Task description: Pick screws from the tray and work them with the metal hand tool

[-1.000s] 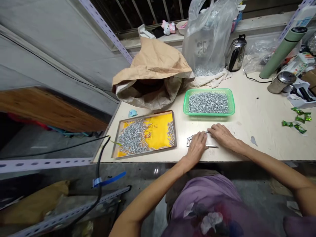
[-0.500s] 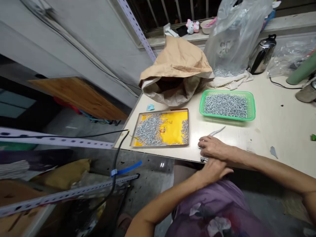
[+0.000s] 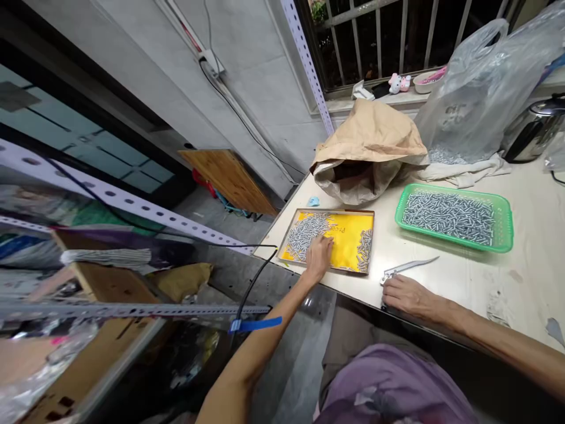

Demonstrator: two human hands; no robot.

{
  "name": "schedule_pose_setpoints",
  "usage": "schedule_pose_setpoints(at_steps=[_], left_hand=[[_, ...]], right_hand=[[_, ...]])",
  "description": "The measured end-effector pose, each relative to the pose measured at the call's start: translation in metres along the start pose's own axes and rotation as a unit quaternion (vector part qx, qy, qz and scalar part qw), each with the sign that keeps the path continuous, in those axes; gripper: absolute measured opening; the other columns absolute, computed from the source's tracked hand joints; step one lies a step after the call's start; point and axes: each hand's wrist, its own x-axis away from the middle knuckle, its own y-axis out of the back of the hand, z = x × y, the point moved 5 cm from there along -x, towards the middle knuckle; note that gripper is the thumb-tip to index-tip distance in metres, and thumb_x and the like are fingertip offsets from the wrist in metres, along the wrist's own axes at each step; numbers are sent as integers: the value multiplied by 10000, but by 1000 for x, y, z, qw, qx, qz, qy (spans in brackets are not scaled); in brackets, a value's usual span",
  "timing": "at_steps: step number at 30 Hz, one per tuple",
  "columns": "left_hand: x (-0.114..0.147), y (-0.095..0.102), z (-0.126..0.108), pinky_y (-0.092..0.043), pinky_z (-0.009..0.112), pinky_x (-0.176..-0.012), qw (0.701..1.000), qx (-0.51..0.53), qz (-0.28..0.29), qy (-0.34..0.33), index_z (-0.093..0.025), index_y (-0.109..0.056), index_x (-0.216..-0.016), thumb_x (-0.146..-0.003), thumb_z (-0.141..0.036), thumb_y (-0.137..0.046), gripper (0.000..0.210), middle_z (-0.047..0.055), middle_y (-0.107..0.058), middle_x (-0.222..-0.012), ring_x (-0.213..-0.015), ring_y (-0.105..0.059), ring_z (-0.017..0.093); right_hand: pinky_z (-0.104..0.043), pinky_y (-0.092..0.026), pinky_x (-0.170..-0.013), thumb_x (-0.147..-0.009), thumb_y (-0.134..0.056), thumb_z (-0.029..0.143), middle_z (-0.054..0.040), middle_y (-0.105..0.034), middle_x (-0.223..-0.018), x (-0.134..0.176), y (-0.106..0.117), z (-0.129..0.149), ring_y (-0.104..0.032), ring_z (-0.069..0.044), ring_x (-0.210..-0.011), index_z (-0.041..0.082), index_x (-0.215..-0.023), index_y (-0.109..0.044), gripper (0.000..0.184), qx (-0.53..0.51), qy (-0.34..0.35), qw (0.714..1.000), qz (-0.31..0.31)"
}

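Where the metal hand tool (image 3: 408,266) lay: near the front edge of the table (image 3: 468,288), between tray and basket; one slim curved arm showed, while the rest ran under the right hand, its shape hard to make out.
Right hand (image 3: 405,294): palm down, fingers curled round the covered part of the tool; the fingertips were mostly hidden.
Left hand (image 3: 319,256): over the tray, at the right side of the larger screw heap, fingers bent together; whether they pinched a screw could not be told.
Tray (image 3: 371,235): at the table's front left corner, lined with a yellow sheet (image 3: 346,238) whose print was partly covered; screws (image 3: 304,232) heaped at its left end, fewer along its right wall.
Green basket (image 3: 507,227): behind the tool, spread with small metal pieces (image 3: 448,218).
Paper sack (image 3: 375,132): behind the tray, mouth gaping, its inside too dark to read.
Plastic bag (image 3: 477,100): right of the sack, small shiny bits blurred at the bottom.
Kettle (image 3: 534,129): cut off by the right border of the view.
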Motion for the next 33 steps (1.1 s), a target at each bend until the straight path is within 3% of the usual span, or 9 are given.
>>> schedule_pose_setpoints(at_steps=[4, 8, 11, 14, 17, 19, 23, 26, 33], left_hand=[[-24, -14, 8, -409, 280, -721, 992, -73, 100, 8, -178, -674, -849, -917, -218, -417, 269, 90, -611, -970, -970, -521, 211], [-31, -19, 8, -397, 294, -732, 987, -85, 133, 1, -143, -668, -844, -897, -163, -398, 276, 118, -617, -971, -987, -523, 228], [-33, -17, 9, -408, 304, -759, 989, -73, 130, -5, -138, -655, -867, -887, -158, -404, 253, 127, -618, -978, -1005, -530, 238], [-29, -6, 3, -420, 307, -802, 997, -33, 76, -6, -155, -634, -873, -878, -168, -423, 212, 115, -619, -967, -997, -542, 231], [-9, 7, -18, -437, 298, -806, 997, 68, 29, -22, -168, -612, -863, -872, -204, -451, 165, 87, -632, -908, -893, -577, 198], [14, 9, -37, -452, 279, -767, 986, 162, 38, -31, -175, -601, -852, -871, -238, -463, 154, 58, -643, -848, -794, -593, 168], [60, 5, -70, -461, 236, -677, 946, 315, 72, -28, -186, -591, -844, -855, -293, -483, 153, 26, -660, -798, -727, -611, 141], [86, -3, -77, -450, 218, -619, 925, 370, 80, 5, -187, -590, -848, -843, -316, -493, 161, 12, -658, -770, -665, -603, 126], [122, -16, -80, -438, 211, -610, 902, 410, 118, 63, -187, -589, -829, -853, -370, -497, 206, -8, -632, -710, -622, -597, 114]], right_hand=[[-333, -388, -811, -948, -317, 91, -33, -609, -902, 0, 1, 0, -508, -177, -904, 246, -889, -612, 338, -16, 29, 999, -3], [-319, -371, -732, -956, -335, 91, -35, -594, -802, -7, 7, 8, -502, -180, -819, 206, -823, -601, 319, 2, 53, 998, -20], [-320, -351, -711, -954, -348, 90, -44, -595, -810, -12, 17, 12, -485, -180, -788, 184, -810, -596, 302, 1, 50, 998, -26], [-318, -349, -705, -944, -409, 128, -62, -605, -890, -13, 28, 10, -478, -192, -836, 165, -861, -601, 212, -40, 4, 999, -6], [-301, -368, -721, -959, -407, 167, -74, -599, -949, -13, 38, 4, -476, -186, -856, 162, -880, -610, 217, -107, -62, 992, 9], [-291, -383, -739, -969, -387, 181, -77, -592, -958, -14, 43, 2, -480, -179, -856, 165, -889, -620, 246, -148, -82, 986, 12], [-282, -404, -762, -951, -419, 156, -94, -584, -1050, -14, 51, -6, -494, -179, -916, 165, -1081, -616, 237, -189, -77, 979, -19], [-287, -395, -726, -939, -453, 166, -93, -592, -1011, -12, 53, -13, -491, -191, -897, 176, -1036, -648, 218, -164, -78, 983, -18], [-300, -324, -660, -904, -511, 153, -76, -557, -896, -14, 62, -5, -452, -195, -822, 181, -913, -659, 151, -100, -53, 991, 77]])
